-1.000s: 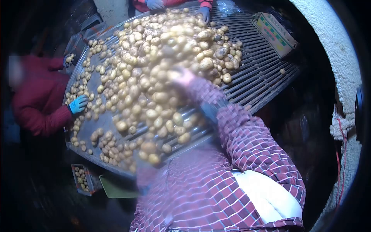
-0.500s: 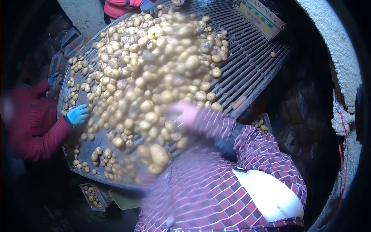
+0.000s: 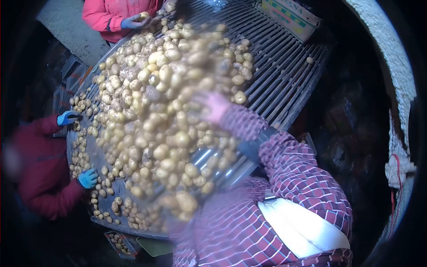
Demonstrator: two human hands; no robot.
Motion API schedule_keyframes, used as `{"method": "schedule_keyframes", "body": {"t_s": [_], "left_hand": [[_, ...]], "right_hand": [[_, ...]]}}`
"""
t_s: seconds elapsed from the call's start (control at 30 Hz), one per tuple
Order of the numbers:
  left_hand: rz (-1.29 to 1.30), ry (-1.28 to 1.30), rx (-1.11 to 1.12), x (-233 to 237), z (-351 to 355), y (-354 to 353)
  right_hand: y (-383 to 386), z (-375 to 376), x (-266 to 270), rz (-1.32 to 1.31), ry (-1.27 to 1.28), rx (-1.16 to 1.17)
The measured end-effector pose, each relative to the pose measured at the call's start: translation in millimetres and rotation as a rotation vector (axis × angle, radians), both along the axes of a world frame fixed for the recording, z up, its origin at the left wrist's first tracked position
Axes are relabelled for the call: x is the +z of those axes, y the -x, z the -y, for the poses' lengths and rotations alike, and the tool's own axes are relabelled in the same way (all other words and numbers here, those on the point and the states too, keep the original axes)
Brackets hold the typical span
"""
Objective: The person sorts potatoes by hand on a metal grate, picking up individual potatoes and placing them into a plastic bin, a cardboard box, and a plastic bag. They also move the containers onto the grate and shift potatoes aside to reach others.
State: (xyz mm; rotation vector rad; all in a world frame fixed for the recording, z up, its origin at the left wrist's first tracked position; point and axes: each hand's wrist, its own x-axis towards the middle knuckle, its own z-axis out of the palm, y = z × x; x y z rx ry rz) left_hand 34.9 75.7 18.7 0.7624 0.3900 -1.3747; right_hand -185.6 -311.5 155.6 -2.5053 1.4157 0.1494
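Note:
My right hand (image 3: 211, 107) reaches over a large heap of potatoes (image 3: 162, 111) on a slatted metal sorting table (image 3: 275, 84). Its fingers look stretched out and spread against the potatoes, though motion blurs them. The checked sleeve (image 3: 289, 155) crosses the table's near edge from the right. Below this forearm, shiny bars (image 3: 209, 158) show between loose potatoes. My left hand does not show. Close to the front of my checked shirt lie larger, blurred potatoes (image 3: 186, 202).
A co-worker in dark red at left has blue-gloved hands (image 3: 88, 178) by small potatoes. Another in a pink jacket (image 3: 113, 18) holds a potato at the far edge. A cardboard box (image 3: 289, 18) sits at the back; a crate of potatoes (image 3: 120, 244) stands below.
The view has shifted. My right hand has moved farther over the heap, and bars now show below the forearm. The left co-worker's hands have moved; the far co-worker's potato has come into sight.

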Motion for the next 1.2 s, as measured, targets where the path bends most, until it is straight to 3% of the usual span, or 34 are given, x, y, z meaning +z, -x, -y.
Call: {"method": "schedule_keyframes", "body": {"t_s": [0.1,0.13,0.17,0.27,0.3,0.33,0.37,0.5,0.6,0.7,0.73,0.8,0.83,0.9,0.97,1.03,1.07,1.1,1.2], "left_hand": [[0.018,-0.040,0.017,4,-6,4],[0.023,-0.063,0.027,6,-9,6],[0.025,-0.076,0.032,8,-9,8],[0.033,-0.096,0.040,10,-8,9],[0.038,-0.101,0.048,12,-9,9],[0.042,-0.108,0.055,13,-9,10],[0.049,-0.115,0.061,14,-8,10],[0.059,-0.140,0.068,15,-4,12],[0.057,-0.151,0.062,15,0,11],[0.054,-0.156,0.083,12,1,12],[0.047,-0.154,0.088,10,-1,15],[0.042,-0.157,0.093,9,-2,17],[0.039,-0.159,0.086,9,-1,17],[0.037,-0.157,0.075,11,-2,18],[0.031,-0.139,0.067,11,1,20],[0.034,-0.121,0.061,12,-2,23],[0.026,-0.110,0.047,11,0,24],[0.025,-0.097,0.043,11,1,24],[0.022,-0.058,0.018,9,11,25]], "right_hand": [[30,5,-26,0.475,-0.242,-0.029],[41,19,-21,0.714,-0.449,-0.186],[50,32,1,0.930,-0.401,-0.332],[99,144,-29,0.810,0.252,-0.502],[116,185,-45,0.732,0.196,-0.667],[127,221,-56,0.435,0.270,-0.698],[139,249,-72,0.205,0.124,-0.721],[139,267,-87,0.017,-0.060,-0.499],[151,265,-91,0.109,-0.084,-0.394],[165,251,-73,0.444,-0.175,-0.320],[159,246,-55,0.694,-0.393,-0.689],[152,235,-34,1.000,-0.483,-0.811],[156,231,-29,1.055,-0.350,-0.559],[174,252,-50,1.036,-0.217,-0.273],[138,271,-50,0.782,-0.108,-0.129],[87,262,-51,0.335,-0.035,-0.098],[59,253,-47,-0.067,0.027,-0.121],[47,247,-54,-0.170,0.025,-0.117],[56,236,-72,-0.124,-0.020,-0.157]]}}
